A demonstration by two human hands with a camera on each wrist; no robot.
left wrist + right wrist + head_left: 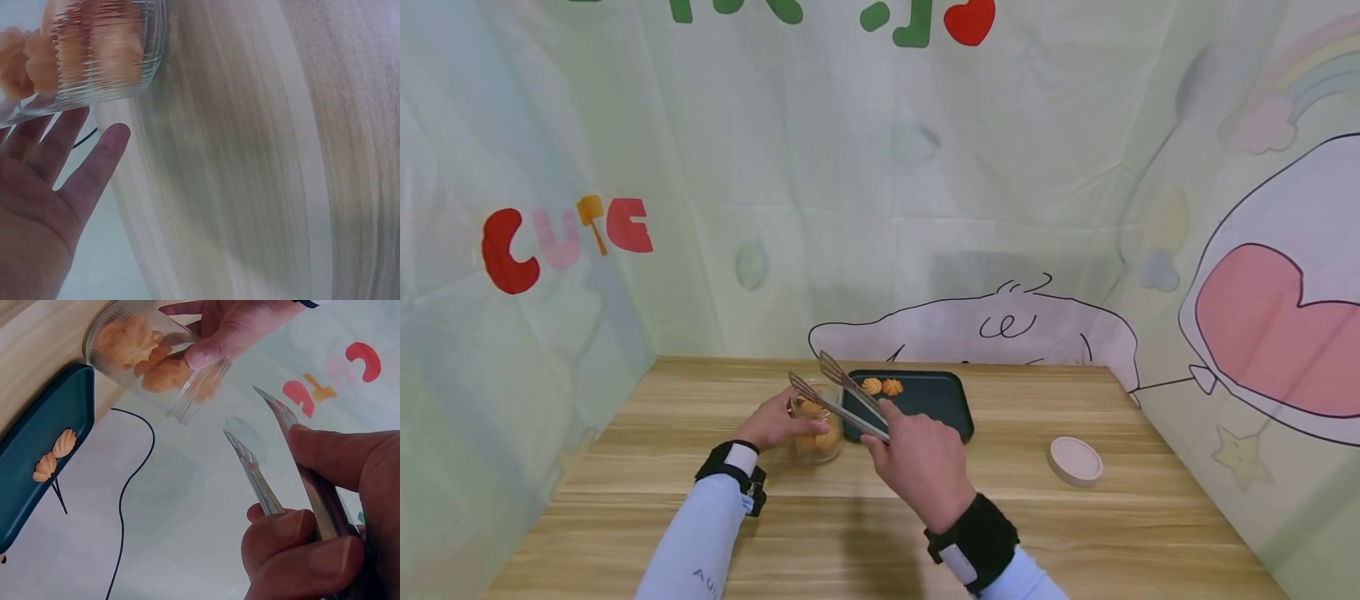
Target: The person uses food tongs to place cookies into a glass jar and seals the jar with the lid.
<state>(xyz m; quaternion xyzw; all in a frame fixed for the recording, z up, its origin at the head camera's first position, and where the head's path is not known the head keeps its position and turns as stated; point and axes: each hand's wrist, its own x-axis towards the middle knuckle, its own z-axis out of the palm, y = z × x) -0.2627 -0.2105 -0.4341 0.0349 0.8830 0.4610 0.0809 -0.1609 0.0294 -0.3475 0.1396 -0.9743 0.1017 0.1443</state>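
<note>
My left hand point(775, 423) holds a clear ribbed glass jar point(820, 446) near the tray's left side, thumb on the near side and fingers behind. Several piped butter cookies point(128, 344) lie inside the jar, which has no lid on. In my right hand point(925, 462) is a pair of metal tongs point(319, 503), gripped between thumb and fingers. The tongs' two slotted tips are spread apart over the jar's mouth, with nothing between them. Two swirled cookies point(892, 387) sit on a dark tray point(932, 408), toward its back left corner.
A round pale lid point(1076, 461) lies on the wooden table point(1000, 533), right of the tray. Printed fabric curtains point(850, 208) stand behind and at both sides of the table. The tray is close to the back edge.
</note>
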